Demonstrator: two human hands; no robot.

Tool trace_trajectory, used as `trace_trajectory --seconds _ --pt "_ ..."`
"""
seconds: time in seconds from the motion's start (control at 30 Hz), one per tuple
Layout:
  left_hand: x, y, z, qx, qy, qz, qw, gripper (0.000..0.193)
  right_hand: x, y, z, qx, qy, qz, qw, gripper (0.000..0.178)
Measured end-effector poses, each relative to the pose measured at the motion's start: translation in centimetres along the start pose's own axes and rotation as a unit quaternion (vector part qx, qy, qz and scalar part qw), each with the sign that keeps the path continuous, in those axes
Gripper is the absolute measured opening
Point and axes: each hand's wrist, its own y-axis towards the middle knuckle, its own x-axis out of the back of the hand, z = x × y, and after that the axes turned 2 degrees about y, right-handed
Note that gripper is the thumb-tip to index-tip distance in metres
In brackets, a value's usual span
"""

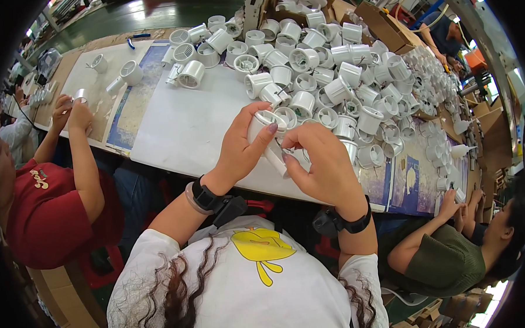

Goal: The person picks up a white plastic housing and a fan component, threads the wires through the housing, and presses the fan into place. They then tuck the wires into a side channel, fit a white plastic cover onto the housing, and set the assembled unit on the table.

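My left hand (244, 144) is wrapped round a white plastic housing (276, 161), a round cup with a straight handle-like stem pointing down toward me. The cup end is tilted, and its thumb lies across the cup's side. Close beside it, my right hand (326, 158) has thumb and index finger bent together at thin dark wires coming from the housing. The wire ends between those fingertips are partly hidden. Just beyond both hands lies a large heap of similar white round housings (302, 59), some showing wires or small green parts inside.
A white board (179, 126) covers the table before me. Blue-handled pliers (131, 42) lie at the far left. Co-workers sit on both sides, one in a red shirt (59, 208), one in dark green (436, 256). A metal post (252, 9) rises behind the heap, near cardboard boxes (385, 26).
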Motion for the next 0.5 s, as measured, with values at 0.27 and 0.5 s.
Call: trace_trajectory --seconds 0.27,0.5 --pt "0.4 0.1 -0.7 0.035 -0.003 0.006 0.999 0.036 0.6 0.3 -1.0 0.010 0.008 0.049 0.999 0.022" --pt "0.9 -0.1 -0.7 0.000 0.046 -0.008 0.999 0.039 -0.9 0.4 -0.5 -0.051 -0.038 0.049 0.997 0.017"
